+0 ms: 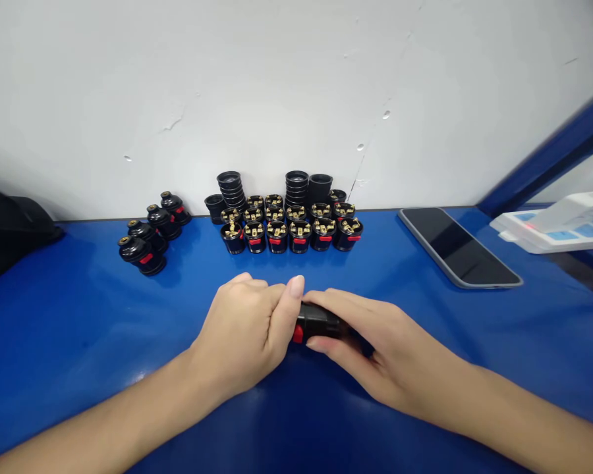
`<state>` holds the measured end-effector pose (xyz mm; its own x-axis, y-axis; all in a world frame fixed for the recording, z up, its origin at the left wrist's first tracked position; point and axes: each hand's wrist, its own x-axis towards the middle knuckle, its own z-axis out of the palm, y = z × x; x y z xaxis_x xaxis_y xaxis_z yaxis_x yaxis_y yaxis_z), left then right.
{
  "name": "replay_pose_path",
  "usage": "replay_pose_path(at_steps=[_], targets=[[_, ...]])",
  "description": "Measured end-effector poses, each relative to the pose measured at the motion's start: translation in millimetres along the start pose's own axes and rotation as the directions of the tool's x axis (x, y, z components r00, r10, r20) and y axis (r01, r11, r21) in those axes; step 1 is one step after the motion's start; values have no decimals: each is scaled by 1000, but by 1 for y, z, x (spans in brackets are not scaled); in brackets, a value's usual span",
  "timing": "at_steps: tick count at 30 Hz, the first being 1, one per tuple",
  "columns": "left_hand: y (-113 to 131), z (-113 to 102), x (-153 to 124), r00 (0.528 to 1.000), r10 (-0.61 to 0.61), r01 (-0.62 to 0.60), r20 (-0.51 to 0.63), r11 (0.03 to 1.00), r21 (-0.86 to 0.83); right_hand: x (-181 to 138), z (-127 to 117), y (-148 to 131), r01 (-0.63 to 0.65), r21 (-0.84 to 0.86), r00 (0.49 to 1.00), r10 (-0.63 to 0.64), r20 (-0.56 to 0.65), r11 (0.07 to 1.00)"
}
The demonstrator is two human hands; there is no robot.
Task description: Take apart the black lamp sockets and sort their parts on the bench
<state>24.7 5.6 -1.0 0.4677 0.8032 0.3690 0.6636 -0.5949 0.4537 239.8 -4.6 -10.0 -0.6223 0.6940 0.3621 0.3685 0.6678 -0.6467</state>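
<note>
Both hands, left [244,329] and right [375,342], clamped together on a black socket [319,322] at lower centre; more sockets [289,227] above.

**Both hands meeting at the centre**

Your two bare forearms are coming in from the lower corners and converging toward the middle, each lying low and angled inward. Your left hand [244,329] is curling into a loose fist, knuckles facing up, with the thumb stretching out to the right so its nail is showing. Your right hand [375,342] is lying flatter, palm turned down and wrist nearly straight, its fingers [336,301] reaching left and folding in a closed grip, the index finger on top and the thumb underneath. The fingertips of both hands are touching one another where they meet.
</note>
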Motion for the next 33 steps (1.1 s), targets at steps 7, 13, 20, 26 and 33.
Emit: replay_pose_path(at_steps=[7,13,20,26,33], targets=[[0,0,-1,956,-263,279,129,953,-122,-4,-2,7,180,-284,983,-178,35,942],[4,-3,-2,986,-160,163,41,980,-116,-5,-2,7,174,-182,977,-193,-92,968],[0,1,-4,998,-10,11,-59,1000,29,1,4,3,-49,92,996,56,-67,994],[-3,-2,-2,996,-73,72,-45,997,-28,-2,8,9,-27,268,990,62,-124,963],[-4,-1,-1,995,-94,94,-19,995,-21,0,7,5,33,131,979,-6,-205,991]])
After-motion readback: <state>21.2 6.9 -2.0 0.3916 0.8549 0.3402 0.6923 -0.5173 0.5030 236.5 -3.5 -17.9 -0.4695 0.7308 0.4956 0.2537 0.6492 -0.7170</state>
